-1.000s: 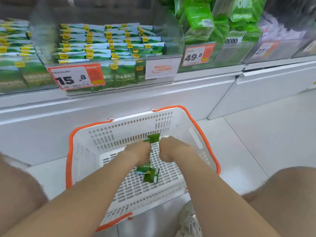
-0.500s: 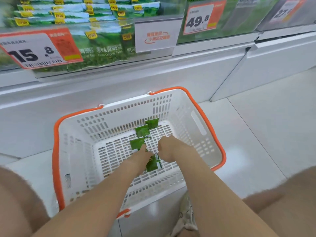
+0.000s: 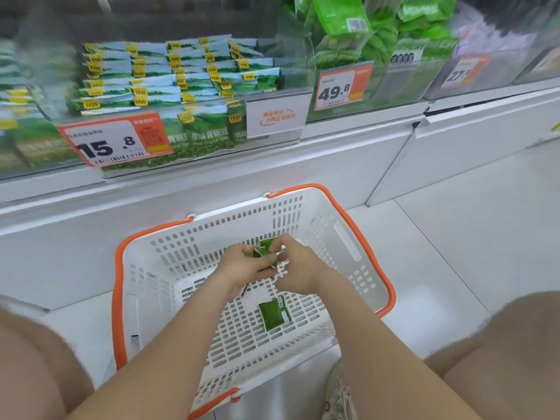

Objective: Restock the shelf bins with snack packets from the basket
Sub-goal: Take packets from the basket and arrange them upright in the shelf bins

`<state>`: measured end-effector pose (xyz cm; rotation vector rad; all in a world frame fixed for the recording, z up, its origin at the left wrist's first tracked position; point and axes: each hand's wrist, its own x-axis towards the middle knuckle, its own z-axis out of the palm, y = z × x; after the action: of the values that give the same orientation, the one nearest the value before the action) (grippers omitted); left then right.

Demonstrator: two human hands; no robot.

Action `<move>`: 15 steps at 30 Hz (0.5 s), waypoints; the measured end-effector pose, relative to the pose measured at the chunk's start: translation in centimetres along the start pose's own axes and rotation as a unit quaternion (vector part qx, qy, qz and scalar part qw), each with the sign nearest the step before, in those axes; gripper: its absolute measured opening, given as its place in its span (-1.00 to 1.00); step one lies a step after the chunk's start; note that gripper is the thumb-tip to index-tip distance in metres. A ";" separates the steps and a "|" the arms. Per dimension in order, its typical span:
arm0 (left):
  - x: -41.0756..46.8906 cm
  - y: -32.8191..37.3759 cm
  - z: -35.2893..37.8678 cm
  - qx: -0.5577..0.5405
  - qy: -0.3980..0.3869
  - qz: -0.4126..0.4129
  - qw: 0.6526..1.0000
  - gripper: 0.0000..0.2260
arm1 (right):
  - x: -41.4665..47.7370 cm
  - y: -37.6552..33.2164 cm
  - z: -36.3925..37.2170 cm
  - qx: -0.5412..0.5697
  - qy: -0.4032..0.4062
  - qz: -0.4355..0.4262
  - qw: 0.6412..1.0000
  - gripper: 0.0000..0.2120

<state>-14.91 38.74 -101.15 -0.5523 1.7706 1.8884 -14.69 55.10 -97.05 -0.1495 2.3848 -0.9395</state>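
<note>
Plainly these are light, soft sachets: the green snack packets [image 3: 266, 249] are small, flat and glossy, so they should weigh next to nothing, bend rather than break, and slide over one another if loosely bunched. At the far left of the shelf, the clear-fronted shelf bin [image 3: 169, 86] behind the 15.8 price tag [image 3: 115, 144] is already stacked high with like packets, so the open room looks to be at its top, over the front lip. Below it, the white basket [image 3: 121, 298] stands on the floor against the shelf base, and its orange rim is the edge to clear when lifting out. Over the basket's far half, the left hand [image 3: 242, 265] clasps a small bunch of the packets, and the right hand [image 3: 295, 268], just beside it, pinches the top of the same bunch. A squeeze across the flat faces or a pinch on a sealed edge should hold them best. Nearer the basket's near right corner, one loose packet [image 3: 272, 315] lies flat on the slotted bottom; a fingertip under its edge would probably lift it. To the right, the floor [image 3: 454, 253] lies open.
</note>
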 end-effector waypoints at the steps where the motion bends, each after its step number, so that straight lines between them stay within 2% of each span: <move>1: -0.8 1.2 0.3 -0.019 -0.012 0.008 1.000 -0.70 | -0.2 -0.3 -0.2 0.047 0.022 -0.016 0.999 -0.53; 3: -2.5 3.5 0.4 -0.005 -0.007 0.034 0.999 -0.59 | -0.7 -1.3 -0.8 0.127 0.054 -0.043 0.990 -0.54; 5: -3.9 5.5 0.2 0.079 0.011 0.070 0.994 -0.54 | -1.1 -2.2 -1.5 0.168 0.067 -0.061 0.982 -0.59; 9: -6.5 8.9 -0.9 0.195 -0.041 0.162 0.966 -0.86 | -2.6 -4.7 -3.7 0.254 0.149 -0.091 0.951 -0.78; 15: -7.6 11.0 -1.7 0.158 0.005 0.257 0.953 -0.88 | -3.9 -7.5 -5.8 0.282 0.183 -0.127 0.933 -0.77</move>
<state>-15.54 36.00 -88.01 0.0262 2.3290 1.8468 -15.32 54.11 -86.85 -0.0653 2.3354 -1.8768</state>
